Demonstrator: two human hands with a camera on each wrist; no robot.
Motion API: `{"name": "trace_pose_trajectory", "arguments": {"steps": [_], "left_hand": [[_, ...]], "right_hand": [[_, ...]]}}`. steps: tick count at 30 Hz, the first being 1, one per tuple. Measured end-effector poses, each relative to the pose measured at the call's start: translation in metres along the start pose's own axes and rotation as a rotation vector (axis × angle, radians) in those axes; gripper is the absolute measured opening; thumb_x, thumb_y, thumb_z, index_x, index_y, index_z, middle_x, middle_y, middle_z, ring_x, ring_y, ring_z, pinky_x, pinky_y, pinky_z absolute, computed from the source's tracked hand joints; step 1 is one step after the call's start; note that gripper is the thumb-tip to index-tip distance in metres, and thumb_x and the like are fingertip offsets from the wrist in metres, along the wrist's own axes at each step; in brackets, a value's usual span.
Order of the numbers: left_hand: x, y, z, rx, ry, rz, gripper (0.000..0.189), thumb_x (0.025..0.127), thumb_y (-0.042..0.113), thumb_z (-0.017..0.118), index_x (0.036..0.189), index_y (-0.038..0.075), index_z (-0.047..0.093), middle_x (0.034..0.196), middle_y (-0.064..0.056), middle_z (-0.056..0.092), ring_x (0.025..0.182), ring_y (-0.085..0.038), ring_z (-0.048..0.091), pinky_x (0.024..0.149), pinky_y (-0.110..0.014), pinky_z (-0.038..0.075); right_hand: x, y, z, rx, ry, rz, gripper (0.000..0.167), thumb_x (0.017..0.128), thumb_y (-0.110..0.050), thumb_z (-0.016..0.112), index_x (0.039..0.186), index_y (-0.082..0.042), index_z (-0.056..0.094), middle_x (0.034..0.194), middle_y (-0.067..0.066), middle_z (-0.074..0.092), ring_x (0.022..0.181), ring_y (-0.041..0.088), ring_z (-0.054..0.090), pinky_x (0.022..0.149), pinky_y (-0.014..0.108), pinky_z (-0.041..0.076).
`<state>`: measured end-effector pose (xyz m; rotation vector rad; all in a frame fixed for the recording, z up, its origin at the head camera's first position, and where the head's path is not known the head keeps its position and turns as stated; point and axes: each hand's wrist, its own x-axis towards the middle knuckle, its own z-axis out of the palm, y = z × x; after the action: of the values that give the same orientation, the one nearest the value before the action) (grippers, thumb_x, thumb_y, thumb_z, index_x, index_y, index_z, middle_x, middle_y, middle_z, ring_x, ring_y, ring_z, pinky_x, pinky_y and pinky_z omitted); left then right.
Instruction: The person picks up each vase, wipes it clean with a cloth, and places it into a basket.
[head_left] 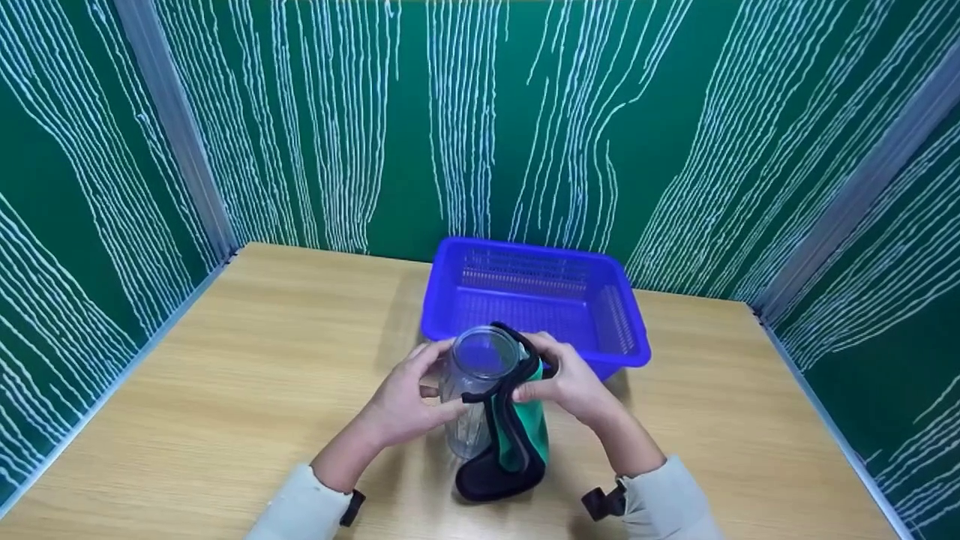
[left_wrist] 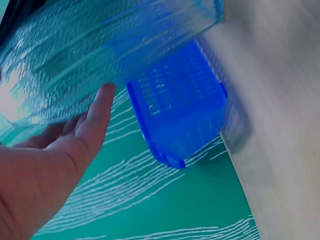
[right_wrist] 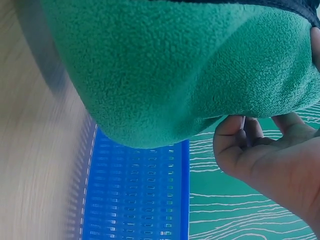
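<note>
A clear, ribbed jar (head_left: 469, 427) stands upright with its open mouth facing up, held by my left hand (head_left: 397, 401) at its left side near the top. In the left wrist view, fingers lie along the jar's ribbed wall (left_wrist: 60, 65). A green fleecy cloth cover (head_left: 534, 431) with black trim lies against the jar's right side, its black lower end near the table. My right hand (head_left: 574, 379) grips the cover's upper part, thumb in front and fingers behind. The right wrist view shows the green cover (right_wrist: 150, 75) bulging above my right hand (right_wrist: 280, 160).
Behind the hands, a blue-purple plastic basket (head_left: 637, 330) with perforated walls stands on the wooden table (head_left: 262, 337). Green panels with white wavy lines (head_left: 412, 172) border the table at the back and both sides.
</note>
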<state>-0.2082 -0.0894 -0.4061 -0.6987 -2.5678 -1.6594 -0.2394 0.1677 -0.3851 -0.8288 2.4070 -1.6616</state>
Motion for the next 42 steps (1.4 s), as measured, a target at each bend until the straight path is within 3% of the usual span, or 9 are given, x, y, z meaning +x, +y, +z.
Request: {"name": "trace_pose_trajectory", "arguments": {"steps": [8, 18, 24, 32, 42], "left_hand": [[-0.001, -0.001, 0.009, -0.014, 0.079, -0.033, 0.083, 0.071, 0.036, 0.084, 0.139, 0.036, 0.036, 0.135, -0.006, 0.051, 0.116, -0.025, 0.058, 0.092, -0.042, 0.055], [-0.001, 0.003, 0.009, -0.061, 0.093, -0.073, 0.078, 0.069, 0.029, 0.085, 0.133, 0.036, 0.042, 0.134, -0.006, 0.053, 0.116, -0.024, 0.057, 0.092, -0.04, 0.055], [-0.001, 0.003, 0.008, -0.079, 0.116, -0.066, 0.072, 0.068, 0.027, 0.085, 0.128, 0.034, 0.047, 0.131, -0.008, 0.055, 0.116, -0.025, 0.058, 0.092, -0.042, 0.055], [0.001, 0.002, 0.009, -0.07, 0.125, -0.052, 0.071, 0.068, 0.03, 0.086, 0.129, 0.026, 0.049, 0.127, -0.005, 0.057, 0.116, -0.026, 0.059, 0.091, -0.042, 0.055], [0.0, 0.002, 0.011, -0.068, 0.116, -0.068, 0.069, 0.067, 0.028, 0.086, 0.124, 0.036, 0.047, 0.125, 0.001, 0.056, 0.114, -0.022, 0.059, 0.09, -0.037, 0.056]], "right_hand": [[-0.001, 0.004, 0.0, 0.011, 0.002, 0.005, 0.069, 0.071, -0.022, 0.084, 0.134, -0.015, 0.057, 0.123, 0.011, 0.059, 0.118, 0.025, 0.049, 0.107, 0.047, 0.034], [-0.002, 0.009, -0.002, -0.034, -0.019, 0.005, 0.068, 0.069, -0.021, 0.086, 0.131, -0.015, 0.059, 0.124, 0.007, 0.061, 0.118, 0.023, 0.049, 0.106, 0.043, 0.037], [-0.002, 0.014, -0.004, -0.077, -0.046, -0.002, 0.07, 0.064, -0.019, 0.089, 0.128, -0.015, 0.061, 0.126, 0.005, 0.063, 0.12, 0.022, 0.051, 0.105, 0.03, 0.041], [-0.003, 0.017, -0.004, -0.087, -0.053, 0.025, 0.068, 0.06, -0.019, 0.091, 0.122, -0.016, 0.065, 0.124, 0.003, 0.064, 0.119, 0.022, 0.054, 0.104, 0.026, 0.042], [-0.008, 0.033, 0.004, -0.091, -0.067, 0.062, 0.069, 0.056, -0.011, 0.092, 0.12, -0.013, 0.065, 0.118, 0.005, 0.068, 0.107, 0.013, 0.061, 0.096, 0.022, 0.048]]}}
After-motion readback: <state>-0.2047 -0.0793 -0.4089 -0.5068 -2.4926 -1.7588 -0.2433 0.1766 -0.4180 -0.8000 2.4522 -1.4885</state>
